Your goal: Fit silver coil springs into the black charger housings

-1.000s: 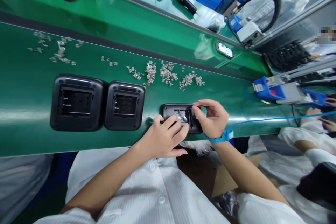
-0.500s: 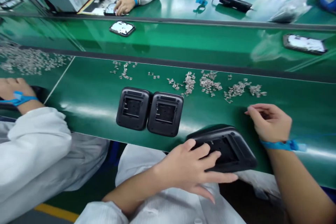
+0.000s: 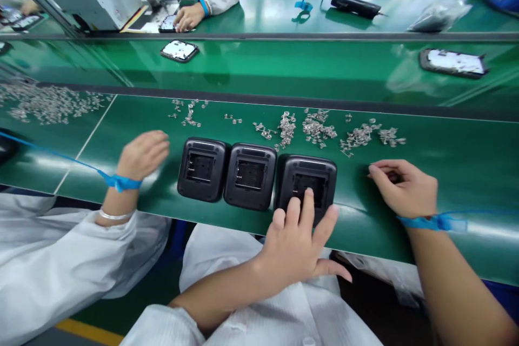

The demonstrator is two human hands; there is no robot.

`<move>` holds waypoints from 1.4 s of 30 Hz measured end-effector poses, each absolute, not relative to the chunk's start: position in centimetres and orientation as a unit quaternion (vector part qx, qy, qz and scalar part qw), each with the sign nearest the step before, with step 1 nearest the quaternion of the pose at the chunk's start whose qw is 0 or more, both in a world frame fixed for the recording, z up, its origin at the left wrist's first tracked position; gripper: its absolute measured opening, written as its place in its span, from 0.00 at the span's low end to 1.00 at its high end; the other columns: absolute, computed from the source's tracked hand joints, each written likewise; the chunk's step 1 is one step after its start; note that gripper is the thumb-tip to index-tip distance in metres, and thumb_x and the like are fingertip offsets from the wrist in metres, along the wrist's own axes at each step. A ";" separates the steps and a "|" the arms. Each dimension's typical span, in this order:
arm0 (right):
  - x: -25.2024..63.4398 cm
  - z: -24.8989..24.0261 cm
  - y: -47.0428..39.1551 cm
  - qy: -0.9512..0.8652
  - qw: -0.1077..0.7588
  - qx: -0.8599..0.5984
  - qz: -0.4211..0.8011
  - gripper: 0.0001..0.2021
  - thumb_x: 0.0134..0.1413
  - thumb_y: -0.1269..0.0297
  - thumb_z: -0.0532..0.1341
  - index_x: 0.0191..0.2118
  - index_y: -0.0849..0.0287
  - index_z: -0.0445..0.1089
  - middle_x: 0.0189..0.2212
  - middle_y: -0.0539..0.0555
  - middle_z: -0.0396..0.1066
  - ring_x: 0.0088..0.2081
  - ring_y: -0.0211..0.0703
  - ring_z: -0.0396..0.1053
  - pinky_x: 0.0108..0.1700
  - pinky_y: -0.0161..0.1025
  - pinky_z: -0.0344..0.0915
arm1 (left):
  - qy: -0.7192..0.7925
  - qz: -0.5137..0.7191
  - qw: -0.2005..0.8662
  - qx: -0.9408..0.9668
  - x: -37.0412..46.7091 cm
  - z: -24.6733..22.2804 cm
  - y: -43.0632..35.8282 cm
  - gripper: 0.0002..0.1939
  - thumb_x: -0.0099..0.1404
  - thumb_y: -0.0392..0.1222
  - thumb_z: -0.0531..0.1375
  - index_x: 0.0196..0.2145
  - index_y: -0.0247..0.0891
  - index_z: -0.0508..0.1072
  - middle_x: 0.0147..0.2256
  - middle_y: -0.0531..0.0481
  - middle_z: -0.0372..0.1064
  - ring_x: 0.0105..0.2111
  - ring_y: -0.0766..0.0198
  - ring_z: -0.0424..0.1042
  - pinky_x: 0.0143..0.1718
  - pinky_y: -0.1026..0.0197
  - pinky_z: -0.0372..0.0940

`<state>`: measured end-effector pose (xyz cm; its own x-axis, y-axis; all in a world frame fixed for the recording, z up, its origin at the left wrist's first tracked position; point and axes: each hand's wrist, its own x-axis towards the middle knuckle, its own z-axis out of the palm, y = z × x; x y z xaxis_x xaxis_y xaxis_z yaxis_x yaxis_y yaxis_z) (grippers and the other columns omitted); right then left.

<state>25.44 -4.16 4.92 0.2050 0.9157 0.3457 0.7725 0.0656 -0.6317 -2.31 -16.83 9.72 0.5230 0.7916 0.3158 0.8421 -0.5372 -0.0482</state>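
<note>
Three black plastic device housings stand in a row on the green bench: the left housing [image 3: 201, 194], the middle housing [image 3: 249, 201] and the right housing [image 3: 310, 164]. Each shows a square recess on its upper side. My left hand [image 3: 294, 251] has its fingers spread, with fingertips touching the right housing near its recess and front edge. To the right, my right hand [image 3: 409, 189] rests on the bench, apart from the housings. Its fingers are curled, thumb against forefinger; what they hold, if anything, is hidden. A blue wrist strap [image 3: 436, 223] circles that wrist.
Small metal clips [image 3: 318, 127] lie in several clusters behind the housings. A bigger heap of clips [image 3: 52, 102] is at far left. A co-worker's hand [image 3: 144, 154] reaches in from the left. Beyond, housings [image 3: 454, 62] lie on the green belt [image 3: 304, 67]; another person's hand [image 3: 190, 16] works opposite.
The right housing, tilted at the bench edge before, now lies flat beside the other two. My left hand moved with it. The left co-worker's hand has come rightward; my right hand stays put.
</note>
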 end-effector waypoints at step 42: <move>20.6 5.6 -0.4 -0.768 0.355 -0.526 0.083 0.09 0.66 0.63 0.55 0.42 0.56 0.72 0.33 0.56 0.72 0.35 0.47 0.70 0.40 0.44 0.69 | -0.612 -0.342 0.227 -0.676 -14.8 8.7 -15.5 0.31 0.66 0.45 0.62 0.63 0.32 0.64 0.43 0.38 0.77 0.43 0.48 0.73 0.45 0.48 0.64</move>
